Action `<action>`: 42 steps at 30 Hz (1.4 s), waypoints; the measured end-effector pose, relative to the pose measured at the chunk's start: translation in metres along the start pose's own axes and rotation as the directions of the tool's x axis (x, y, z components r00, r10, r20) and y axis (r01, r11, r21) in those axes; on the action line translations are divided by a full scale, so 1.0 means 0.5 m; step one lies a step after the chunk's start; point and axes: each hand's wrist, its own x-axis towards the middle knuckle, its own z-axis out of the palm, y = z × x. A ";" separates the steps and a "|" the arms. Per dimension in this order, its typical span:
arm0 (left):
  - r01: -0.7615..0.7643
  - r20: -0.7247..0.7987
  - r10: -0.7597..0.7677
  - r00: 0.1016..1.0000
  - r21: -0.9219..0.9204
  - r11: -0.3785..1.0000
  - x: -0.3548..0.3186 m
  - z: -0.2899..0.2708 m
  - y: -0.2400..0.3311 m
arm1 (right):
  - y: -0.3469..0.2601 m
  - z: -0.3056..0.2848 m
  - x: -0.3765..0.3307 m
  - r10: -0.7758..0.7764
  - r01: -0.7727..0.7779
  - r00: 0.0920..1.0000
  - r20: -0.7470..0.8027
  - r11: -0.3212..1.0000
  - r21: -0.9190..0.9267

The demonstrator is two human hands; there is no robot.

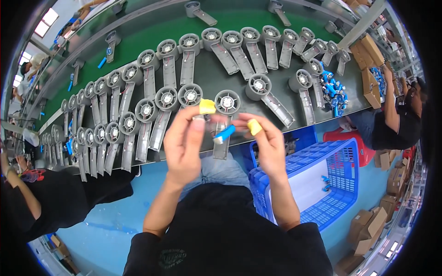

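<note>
My left hand (184, 142) and my right hand (268, 142) are raised close together over the near edge of the bench, each with a yellow wrap on a finger. Between them is a small blue cylinder with a pale end, looking like a battery cell (224, 134). It sits at the fingertips of my right hand, which seem pinched on it. The fingers of my left hand are smeared by motion, so their grip cannot be told. Directly behind lies a grey handheld-fan housing (227, 102), its open handle pointing toward me and partly covered by the cell and fingers.
Rows of similar housings (189, 41) cover the dark bench, with a heap of blue cells (335, 94) at right. Beyond runs a green conveyor belt (152, 28). A blue crate (338, 195) stands at my right, near a red bin (363, 149). Co-workers sit on both sides.
</note>
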 end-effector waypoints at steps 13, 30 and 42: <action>-0.346 0.406 0.034 0.913 0.727 0.593 -0.024 -0.003 -0.090 | 0.104 -0.031 -0.034 -0.016 0.005 0.999 -0.032 0.943 -0.333; 0.533 0.048 -0.554 0.831 0.216 0.818 -0.007 -0.017 -0.085 | 0.147 0.034 0.039 -0.580 0.445 0.815 0.019 0.604 -0.660; 0.047 -0.020 -0.043 0.999 0.440 0.897 -0.040 -0.019 -0.128 | 0.150 0.029 0.049 -0.568 0.468 0.823 0.035 0.640 -0.610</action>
